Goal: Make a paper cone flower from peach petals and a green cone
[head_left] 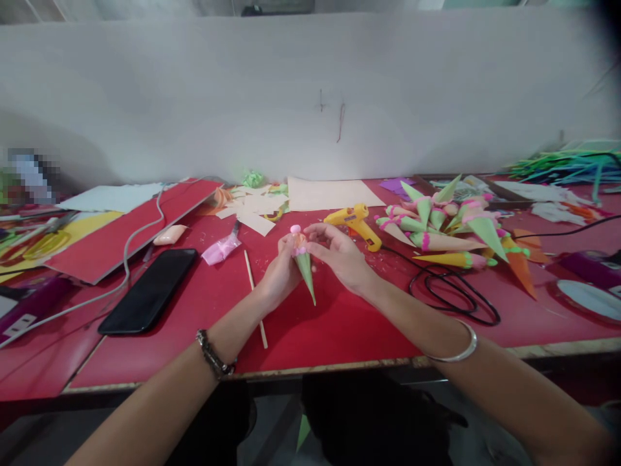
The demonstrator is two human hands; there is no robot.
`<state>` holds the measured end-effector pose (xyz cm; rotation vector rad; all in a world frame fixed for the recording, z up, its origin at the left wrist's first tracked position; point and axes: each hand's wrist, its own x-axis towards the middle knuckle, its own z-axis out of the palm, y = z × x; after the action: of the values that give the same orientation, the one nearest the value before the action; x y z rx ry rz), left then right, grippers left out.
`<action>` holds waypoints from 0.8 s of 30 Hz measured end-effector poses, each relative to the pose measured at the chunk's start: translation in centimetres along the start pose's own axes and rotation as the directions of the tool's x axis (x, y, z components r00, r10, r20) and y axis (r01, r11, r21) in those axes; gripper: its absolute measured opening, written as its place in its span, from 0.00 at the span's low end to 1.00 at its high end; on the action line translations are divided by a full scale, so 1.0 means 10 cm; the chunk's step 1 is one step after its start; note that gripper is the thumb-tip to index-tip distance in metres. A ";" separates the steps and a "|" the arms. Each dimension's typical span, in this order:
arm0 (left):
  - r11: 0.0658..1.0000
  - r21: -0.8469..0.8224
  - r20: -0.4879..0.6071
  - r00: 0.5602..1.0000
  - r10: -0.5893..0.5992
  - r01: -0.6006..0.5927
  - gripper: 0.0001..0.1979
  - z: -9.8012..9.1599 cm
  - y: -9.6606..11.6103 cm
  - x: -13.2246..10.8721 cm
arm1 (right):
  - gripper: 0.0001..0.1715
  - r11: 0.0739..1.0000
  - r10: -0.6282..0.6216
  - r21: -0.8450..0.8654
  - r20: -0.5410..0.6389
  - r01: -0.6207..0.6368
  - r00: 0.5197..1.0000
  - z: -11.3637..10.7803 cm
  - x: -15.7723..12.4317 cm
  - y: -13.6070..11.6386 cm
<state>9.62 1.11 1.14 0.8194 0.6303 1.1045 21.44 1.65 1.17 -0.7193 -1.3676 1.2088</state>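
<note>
A small green cone (pixel 305 275) with a pink trim and a pink ball at its top points down toward the table's front edge. My left hand (pixel 284 272) is closed round its upper left side. On the right side, the fingers of my right hand (pixel 339 255) are bent and touch the cone near the pink trim. A yellow glue gun (pixel 356 223) lies just behind my right hand. To the left of my left hand are a thin wooden stick (pixel 255 298) and a pink wrapped packet (pixel 220 250).
A black phone (pixel 149 291) and a red board (pixel 136 230) lie at the left. Several finished cones (pixel 436 223) are piled at the right, by a coiled black cable (pixel 451 298). Paper sheets (pixel 332 194) lie along the wall.
</note>
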 end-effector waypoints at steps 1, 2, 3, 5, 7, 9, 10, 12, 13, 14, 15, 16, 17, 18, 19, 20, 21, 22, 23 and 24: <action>1.000 -0.002 0.004 1.000 0.009 -0.009 0.11 0.00 -0.01 0.00 | 0.13 1.000 0.013 -0.011 0.017 -0.012 1.000 0.00 0.00 -0.01; 1.000 -0.004 0.010 1.000 0.019 -0.019 0.11 -0.01 -0.01 0.01 | 0.13 1.000 0.019 -0.022 0.028 -0.018 0.999 0.01 -0.01 -0.01; 1.000 -0.004 0.017 0.999 0.029 -0.029 0.10 -0.01 -0.02 0.01 | 0.13 0.999 0.021 -0.032 0.032 -0.020 0.999 0.02 -0.01 -0.02; 0.999 0.001 0.034 0.999 0.040 -0.040 0.10 -0.02 -0.03 0.02 | 0.13 0.999 0.018 -0.041 0.028 -0.017 0.999 0.02 -0.02 -0.03; 0.999 0.007 0.043 0.998 0.051 -0.051 0.10 -0.03 -0.03 0.02 | 0.13 0.999 0.012 -0.036 0.025 -0.011 1.000 0.03 -0.01 -0.03; 0.998 0.019 0.041 0.998 0.053 -0.054 0.11 -0.03 -0.02 0.01 | 0.13 1.000 0.009 -0.027 0.028 -0.008 1.000 0.02 -0.01 -0.03; 0.998 0.025 0.040 0.998 0.053 -0.054 0.11 -0.03 -0.02 0.01 | 0.13 1.000 0.005 -0.025 0.027 -0.005 1.000 0.02 -0.01 -0.02; 0.998 0.035 0.048 0.997 0.053 -0.055 0.12 -0.03 -0.01 0.00 | 0.12 1.000 -0.002 -0.027 0.019 0.002 1.000 0.02 0.00 -0.02; 0.998 0.040 0.053 0.997 0.056 -0.058 0.12 -0.03 -0.02 0.00 | 0.12 0.999 -0.009 -0.034 0.016 0.010 1.000 0.01 0.00 -0.01; 0.997 0.045 0.056 0.997 0.058 -0.060 0.12 -0.03 -0.02 0.00 | 0.11 0.999 -0.019 -0.047 0.016 0.020 1.000 0.01 0.00 -0.01; 0.997 0.049 0.059 0.997 0.059 -0.062 0.12 -0.03 -0.02 0.00 | 0.11 0.998 -0.026 -0.062 0.020 0.027 0.999 0.01 -0.01 -0.01; 0.997 0.053 0.062 0.996 0.058 -0.061 0.12 -0.03 -0.03 0.00 | 0.12 0.997 -0.031 -0.075 0.028 0.033 0.999 0.01 -0.01 -0.01; 0.997 0.057 0.064 0.996 0.056 -0.060 0.12 -0.04 -0.04 0.00 | 0.12 0.996 -0.038 -0.082 0.039 0.041 0.999 0.01 -0.01 -0.01; 0.996 0.059 0.066 0.996 0.056 -0.060 0.11 -0.04 -0.04 0.01 | 0.12 0.995 -0.045 -0.085 0.042 0.048 0.998 0.01 -0.01 0.00; 0.996 0.061 0.065 0.996 0.059 -0.063 0.11 -0.05 -0.04 0.01 | 0.13 0.995 -0.055 -0.085 0.033 0.057 0.998 0.00 0.00 0.00; 0.995 0.064 0.057 0.996 0.067 -0.071 0.11 -0.05 -0.04 0.01 | 0.13 0.994 -0.070 -0.080 0.007 0.070 0.998 -0.01 0.01 0.00; 0.994 0.068 0.039 0.996 0.079 -0.082 0.12 -0.06 -0.04 0.02 | 0.13 0.994 -0.087 -0.062 -0.033 0.085 0.996 -0.02 0.02 0.00; 0.993 0.072 0.014 0.996 0.091 -0.092 0.12 -0.07 -0.03 0.02 | 0.14 0.995 -0.099 -0.028 -0.075 0.097 0.992 -0.04 0.03 0.00; 0.992 0.076 -0.013 0.995 0.101 -0.099 0.13 -0.07 -0.02 0.03 | 0.14 0.995 -0.096 0.026 -0.111 0.100 0.989 -0.05 0.04 0.00; 0.992 0.080 -0.036 0.994 0.106 -0.103 0.13 -0.08 -0.01 0.03 | 0.14 0.990 -0.084 0.097 -0.134 0.098 0.987 -0.07 0.06 -0.01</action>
<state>9.18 1.53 0.60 0.9071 0.6740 1.1998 21.99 2.33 1.31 -0.6439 -1.2093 1.1321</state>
